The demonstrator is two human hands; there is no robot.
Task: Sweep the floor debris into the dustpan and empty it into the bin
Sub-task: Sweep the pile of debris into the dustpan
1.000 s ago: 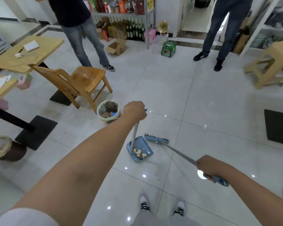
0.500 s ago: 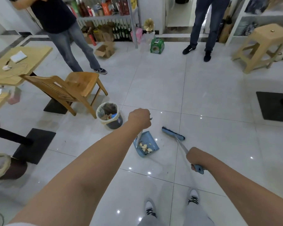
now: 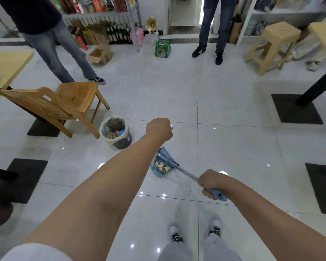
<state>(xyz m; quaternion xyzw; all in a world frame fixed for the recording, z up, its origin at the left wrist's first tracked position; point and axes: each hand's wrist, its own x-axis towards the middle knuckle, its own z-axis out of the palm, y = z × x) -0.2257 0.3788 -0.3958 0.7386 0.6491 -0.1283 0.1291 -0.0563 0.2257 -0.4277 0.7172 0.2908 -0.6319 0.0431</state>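
While the left hand (image 3: 159, 129) is closed in a fist around the top of the dustpan's upright handle, of which only a small metal tip shows past the knuckles, the right hand (image 3: 209, 183) is wrapped around the pale blue grip of the broom (image 3: 186, 173). The broom's grey shaft runs from the right hand up and to the left, into the blue dustpan (image 3: 163, 163), which sits on the white tiled floor (image 3: 233, 129) below the left hand and just beyond the left forearm. The broom head lies across the dustpan; whether its bristles touch the debris cannot be told. Pale scraps of debris (image 3: 162, 166) lie inside the pan. To the left of the left hand, near it, stands the bin (image 3: 119, 141), a dark bucket with a clear liner folded over its rim and rubbish inside. Just past the bin, farther left, a wooden chair (image 3: 68, 102) stands beside a table (image 3: 6, 68). Below both hands are the person's white shoes (image 3: 176, 233). Well beyond the hands, two people stand near shelves (image 3: 105, 12) of bottles, and a wooden stool (image 3: 275, 46) stands far to the right.
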